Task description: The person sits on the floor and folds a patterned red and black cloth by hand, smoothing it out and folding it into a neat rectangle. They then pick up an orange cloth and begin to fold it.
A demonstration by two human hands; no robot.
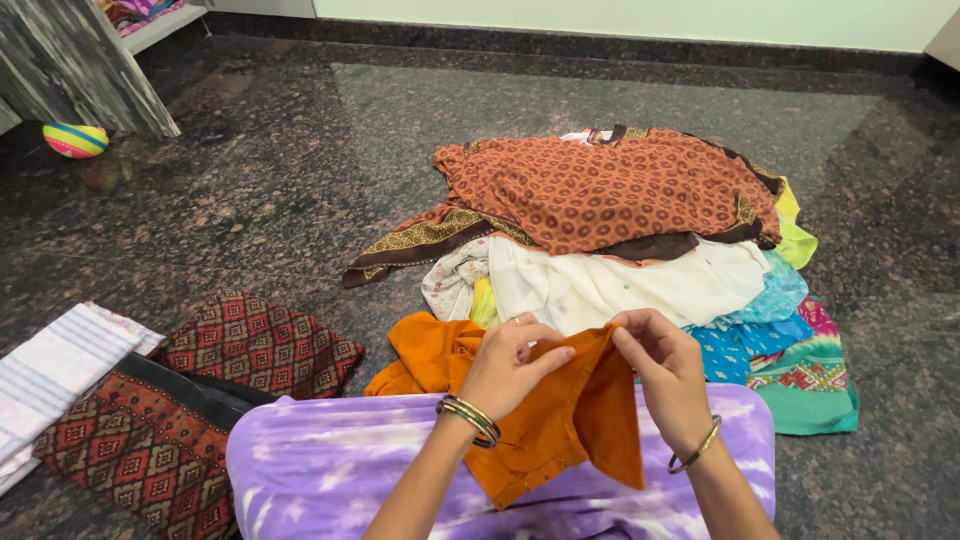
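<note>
An orange garment (560, 415) lies across my lap, which is covered in purple tie-dye cloth (330, 465). My left hand (512, 365) pinches the garment's upper edge, bangles on its wrist. My right hand (665, 375) grips the same edge a little to the right, a bangle on its wrist too. Both hands hold the fabric up between them. Just beyond my hands sits a pile of clothes, topped by a rust-orange patterned cloth (600, 190) over a white one (620, 285).
A red diamond-patterned fabric (190, 400) and a folded white striped cloth (50, 375) lie on the dark granite floor (250, 170) at my left. Turquoise and green garments (800, 370) spread at the pile's right. A striped ball (75, 140) rests far left by a slanted board (70, 60).
</note>
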